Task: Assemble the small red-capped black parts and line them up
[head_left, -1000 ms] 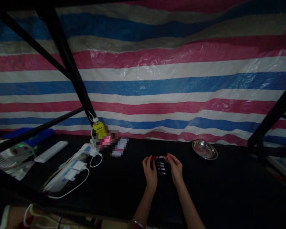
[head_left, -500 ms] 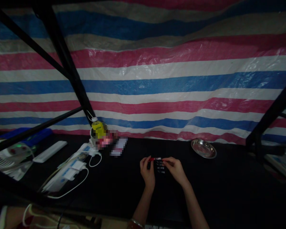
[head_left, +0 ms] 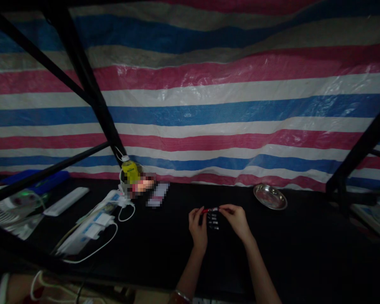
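Note:
Both my hands meet over the middle of a black table (head_left: 304, 253). My left hand (head_left: 199, 228) pinches one end of a small red pen-like stick (head_left: 209, 210) with a pale tip. My right hand (head_left: 237, 220) pinches the other end. Just below the stick, between my hands, several small dark pieces with pale ends (head_left: 213, 221) lie in a column on the table. It is too dim to name them.
A round metal dish (head_left: 270, 196) sits at the back right. At the back left stand a yellow-labelled bottle (head_left: 130, 170), white chargers with cables (head_left: 96, 223) and a white bar-shaped device (head_left: 66, 201). Black frame bars (head_left: 88, 80) cross in front of a striped tarpaulin (head_left: 228, 105).
My hands have stayed on the red stick. The right hand drew in towards the left half a second ago and has since shifted slightly right. Nothing else moved.

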Tool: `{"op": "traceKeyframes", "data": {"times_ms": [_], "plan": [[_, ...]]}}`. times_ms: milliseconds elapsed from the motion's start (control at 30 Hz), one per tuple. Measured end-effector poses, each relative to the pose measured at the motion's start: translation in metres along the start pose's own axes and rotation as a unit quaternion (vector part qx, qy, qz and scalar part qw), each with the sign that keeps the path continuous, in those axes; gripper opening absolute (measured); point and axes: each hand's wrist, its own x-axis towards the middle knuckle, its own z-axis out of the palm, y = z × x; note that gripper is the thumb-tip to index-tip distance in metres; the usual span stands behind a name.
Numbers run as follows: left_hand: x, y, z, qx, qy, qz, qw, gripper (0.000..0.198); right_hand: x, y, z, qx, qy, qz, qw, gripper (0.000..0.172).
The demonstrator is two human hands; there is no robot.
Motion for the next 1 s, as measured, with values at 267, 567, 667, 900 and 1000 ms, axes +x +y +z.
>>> {"op": "traceKeyframes", "data": {"times_ms": [267,567,667,900,1000], "plan": [[-0.002,0.010,0.000,-0.029,-0.078,-0.003,0.997,0.024,0.004,-0.007,0.014,0.115,0.116,0.010,0.986,0.030],[0.000,0.011,-0.001,-0.036,-0.098,-0.034,0.994,0.028,0.002,-0.020,0.020,0.067,0.069,-0.025,0.995,0.039],[0.001,0.013,-0.001,-0.037,-0.111,-0.025,0.993,0.027,0.005,-0.020,0.020,0.049,0.041,-0.047,0.997,0.034],[0.001,0.015,-0.002,-0.057,-0.099,-0.015,0.993,0.026,0.005,-0.010,0.026,0.035,-0.012,-0.058,0.998,0.035],[0.001,0.015,-0.002,-0.065,-0.103,-0.026,0.992,0.027,0.003,-0.008,0.027,0.053,-0.008,-0.044,0.998,0.038]]}}
